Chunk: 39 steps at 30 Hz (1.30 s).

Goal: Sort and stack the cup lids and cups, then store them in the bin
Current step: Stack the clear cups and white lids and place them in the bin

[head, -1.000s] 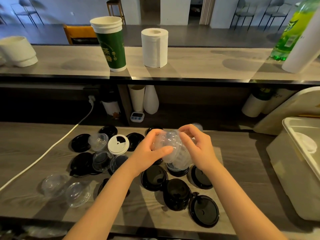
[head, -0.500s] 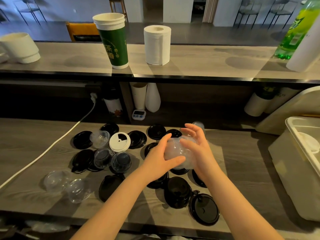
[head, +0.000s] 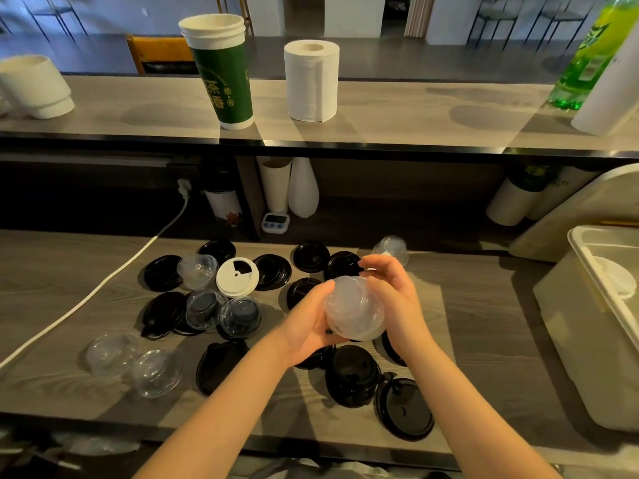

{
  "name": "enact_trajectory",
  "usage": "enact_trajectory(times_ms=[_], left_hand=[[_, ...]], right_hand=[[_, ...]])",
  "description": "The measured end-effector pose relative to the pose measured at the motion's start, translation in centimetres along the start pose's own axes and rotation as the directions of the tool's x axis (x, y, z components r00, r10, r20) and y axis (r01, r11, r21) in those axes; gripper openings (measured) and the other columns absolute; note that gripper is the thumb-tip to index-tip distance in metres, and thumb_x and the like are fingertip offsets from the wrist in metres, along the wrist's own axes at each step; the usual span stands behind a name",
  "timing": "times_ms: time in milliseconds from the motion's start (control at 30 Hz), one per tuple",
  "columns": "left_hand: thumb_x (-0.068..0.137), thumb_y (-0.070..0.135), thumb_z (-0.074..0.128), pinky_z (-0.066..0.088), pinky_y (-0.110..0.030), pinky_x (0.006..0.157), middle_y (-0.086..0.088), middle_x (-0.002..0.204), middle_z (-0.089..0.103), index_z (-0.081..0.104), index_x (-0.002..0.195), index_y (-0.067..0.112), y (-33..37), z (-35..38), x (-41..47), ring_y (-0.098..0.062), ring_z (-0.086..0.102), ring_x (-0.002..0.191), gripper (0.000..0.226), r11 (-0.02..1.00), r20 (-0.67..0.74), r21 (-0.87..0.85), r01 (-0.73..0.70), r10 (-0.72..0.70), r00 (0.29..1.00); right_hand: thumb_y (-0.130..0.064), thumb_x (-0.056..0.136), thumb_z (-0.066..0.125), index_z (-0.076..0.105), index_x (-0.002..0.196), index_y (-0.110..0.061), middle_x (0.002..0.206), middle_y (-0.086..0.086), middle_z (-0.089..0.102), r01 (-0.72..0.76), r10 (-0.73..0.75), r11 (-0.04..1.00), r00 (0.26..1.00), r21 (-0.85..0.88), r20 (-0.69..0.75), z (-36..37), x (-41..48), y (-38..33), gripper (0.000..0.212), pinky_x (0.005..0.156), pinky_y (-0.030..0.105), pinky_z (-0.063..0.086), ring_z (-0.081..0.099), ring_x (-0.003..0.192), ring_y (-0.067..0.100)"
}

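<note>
A stack of clear dome lids (head: 354, 311) hangs above the counter between both hands. My left hand (head: 307, 326) grips it from the left and below. From the right, my right hand (head: 394, 295) holds it with fingers curled over the top. Several black lids (head: 352, 375) lie flat on the counter below and around. One white lid (head: 237, 276) sits among them, with loose clear dome lids (head: 133, 363) at the left. The cream bin (head: 587, 326) stands at the right with white lids (head: 615, 280) inside.
A white cable (head: 103, 285) runs across the left of the counter. On the upper shelf stand stacked green paper cups (head: 221, 67), a paper roll (head: 311, 81), white cups (head: 34, 86) and a green bottle (head: 587, 57). A small clear cup (head: 392, 248) lies behind my hands.
Both hands have lowered the clear lids slightly toward me and pressed them together into a tighter stack. The camera has tilted down a little.
</note>
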<state>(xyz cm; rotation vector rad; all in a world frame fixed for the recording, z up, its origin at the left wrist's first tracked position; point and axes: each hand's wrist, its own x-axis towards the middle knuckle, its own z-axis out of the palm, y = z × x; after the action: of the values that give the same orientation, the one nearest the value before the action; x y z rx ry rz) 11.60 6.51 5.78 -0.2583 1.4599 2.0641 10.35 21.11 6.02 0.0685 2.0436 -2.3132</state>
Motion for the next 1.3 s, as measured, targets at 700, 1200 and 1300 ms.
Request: enact_trajectory(times_ms=[700, 1200, 1300], left_hand=[[0.092, 0.025, 0.053, 0.050, -0.031, 0.071, -0.012, 0.109, 0.065, 0.058, 0.114, 0.007, -4.0, -6.0, 0.3, -0.022, 0.063, 0.097, 0.029, 0.988, -0.309, -0.157, -0.007, -0.043, 0.950], [0.089, 0.006, 0.060, 0.050, -0.035, 0.078, -0.018, 0.119, 0.058, 0.049, 0.119, 0.000, -4.9, -9.9, 1.1, -0.026, 0.060, 0.099, 0.033, 0.911, -0.644, -0.340, -0.232, -0.046, 0.764], [0.088, 0.006, 0.060, 0.049, -0.036, 0.079, -0.018, 0.117, 0.057, 0.048, 0.114, 0.006, -4.8, -10.2, 1.0, -0.030, 0.057, 0.105, 0.028, 0.909, -0.669, -0.340, -0.243, -0.052, 0.741]], right_hand=[[-0.028, 0.095, 0.052, 0.054, 0.129, -0.016, 0.122, 0.000, 0.060, -0.271, 0.344, 0.928, 0.886, -0.254, 0.310, 0.9, -0.1, 4.9, 0.036, 0.093, 0.036, 0.053, 0.060, 0.111, 0.013], [-0.033, 0.090, 0.057, 0.023, 0.148, -0.014, 0.148, 0.011, 0.032, 0.275, 0.230, 0.111, 0.928, -0.955, 0.294, 0.5, 5.6, 8.6, 0.069, 0.110, 0.039, 0.031, 0.029, 0.136, 0.032], [-0.028, 0.089, 0.058, 0.028, 0.145, -0.014, 0.144, 0.011, 0.035, 0.256, 0.218, 0.110, 0.936, -0.960, 0.275, 0.9, 5.8, 8.7, 0.065, 0.107, 0.039, 0.034, 0.033, 0.132, 0.033]])
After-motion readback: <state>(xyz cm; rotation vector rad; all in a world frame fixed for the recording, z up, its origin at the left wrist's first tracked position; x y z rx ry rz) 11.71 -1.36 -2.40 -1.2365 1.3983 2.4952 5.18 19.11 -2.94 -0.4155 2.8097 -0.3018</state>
